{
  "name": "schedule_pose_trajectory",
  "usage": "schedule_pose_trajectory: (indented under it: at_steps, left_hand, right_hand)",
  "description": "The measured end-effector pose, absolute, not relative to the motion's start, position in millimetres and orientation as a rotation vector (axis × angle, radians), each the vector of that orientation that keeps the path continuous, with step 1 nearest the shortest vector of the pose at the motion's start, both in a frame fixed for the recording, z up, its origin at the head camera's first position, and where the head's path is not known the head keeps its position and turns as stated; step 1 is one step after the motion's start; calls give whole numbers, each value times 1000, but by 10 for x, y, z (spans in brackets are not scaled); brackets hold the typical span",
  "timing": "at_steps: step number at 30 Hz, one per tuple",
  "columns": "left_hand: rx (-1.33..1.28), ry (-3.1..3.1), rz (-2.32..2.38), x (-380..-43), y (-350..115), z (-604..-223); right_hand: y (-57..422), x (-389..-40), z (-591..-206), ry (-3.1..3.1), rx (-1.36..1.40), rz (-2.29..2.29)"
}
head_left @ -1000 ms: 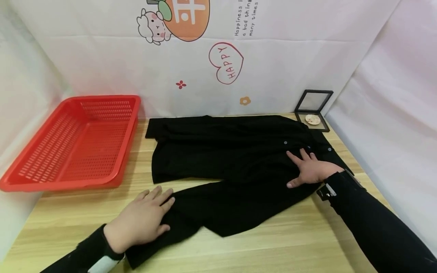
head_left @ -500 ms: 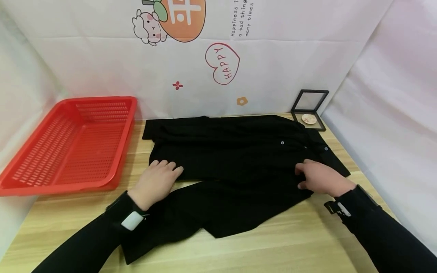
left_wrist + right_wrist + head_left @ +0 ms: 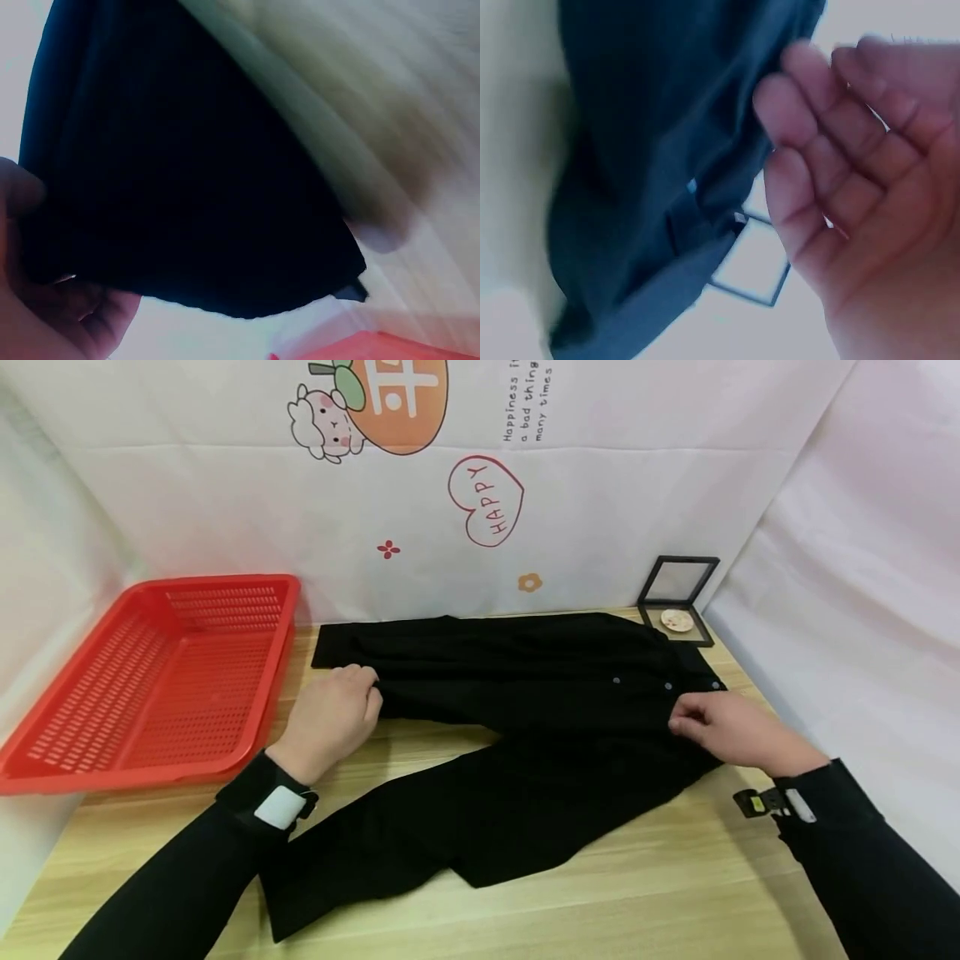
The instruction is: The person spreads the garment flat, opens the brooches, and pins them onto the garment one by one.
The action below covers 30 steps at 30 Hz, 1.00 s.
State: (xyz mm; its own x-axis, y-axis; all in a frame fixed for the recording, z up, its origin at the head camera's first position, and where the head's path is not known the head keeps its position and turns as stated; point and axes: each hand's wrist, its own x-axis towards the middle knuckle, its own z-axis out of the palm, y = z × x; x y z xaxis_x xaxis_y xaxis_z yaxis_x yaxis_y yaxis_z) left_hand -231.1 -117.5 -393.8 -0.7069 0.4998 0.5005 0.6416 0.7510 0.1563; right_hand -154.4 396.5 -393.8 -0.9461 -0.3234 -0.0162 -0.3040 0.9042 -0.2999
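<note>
Item: black garment (image 3: 510,827), one, laid across the middle of the counter (image 3: 637,918); two long panels, one reaching toward 9 o'clock, the other toward 7 o'clock. Small pale buttons (image 3: 617,680) at 3 o'clock; folds hard to make out, black on black.

Item: left hand (image 3: 326,718), at 8 o'clock, on the end of the farther panel. Fingers (image 3: 116,315) and thumb closed together on the cloth's edge, pinching it; fingertips partly hidden by cloth in the left wrist view, where the counter blurs.

Item: right hand (image 3: 738,731), between 3 and 4 o'clock, over the buttoned end. Fingers loosely bent, gap beside the thumb, palm bare, holding nothing; whether the tips touch the cloth, cannot tell.

Item: red basket (image 3: 202,685), perforated, at 9 o'clock, beside the garment; only a sliver shows in the left wrist view.

Item: black hinged frame (image 3: 662,602), standing open at 2 o'clock, just beyond the garment; pale round disc (image 3: 677,620) on its lower half (markings too small to read).

Item: white backdrop (image 3: 615,518), at 12 o'clock, printed; lettering and orange figure (image 3: 405,410) cut off by the top edge.

Item: black sleeves (image 3: 165,868), two, running out of view at 7 and 5 o'clock.
</note>
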Motion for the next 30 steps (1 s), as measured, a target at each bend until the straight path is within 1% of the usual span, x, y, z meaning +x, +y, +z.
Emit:
schedule_pose_trajectory:
  at_steps: [5,8,12,16,19,22,27,30]
  left_hand:
    - [-864,-2376,-498,-2353,-1109,-3828]
    - [-821,-2330,-512,-2371,-1065,-3761]
    - [-775,-2343,-529,-2393,-1009,-3661]
    - [-739,-2376,-554,-2417,-947,-3552]
    - [-733,-2374,-566,-2433,-903,-3486]
    - [-739,-2358,-571,-2434,-877,-3448]
    - [-723,-2360,-562,-2421,-889,-3416]
    - [-724,-2376,-557,-2415,-911,-3400]
  right_hand:
    - [3821,-1574,-4117,2855,-606,-339]
    - [3760,-1612,-4186,2864,-587,-340]
    - [3690,-1655,-4186,2902,-563,-348]
    - [3570,-1680,-4170,2882,-603,-161]
    - [3471,-1673,-4135,2837,-564,-76]
    - [3427,-1642,-4120,2830,-579,-103]
    - [3477,-1613,-4157,2877,-774,-233]
    - [3542,-1596,-4091,2944,-737,-315]
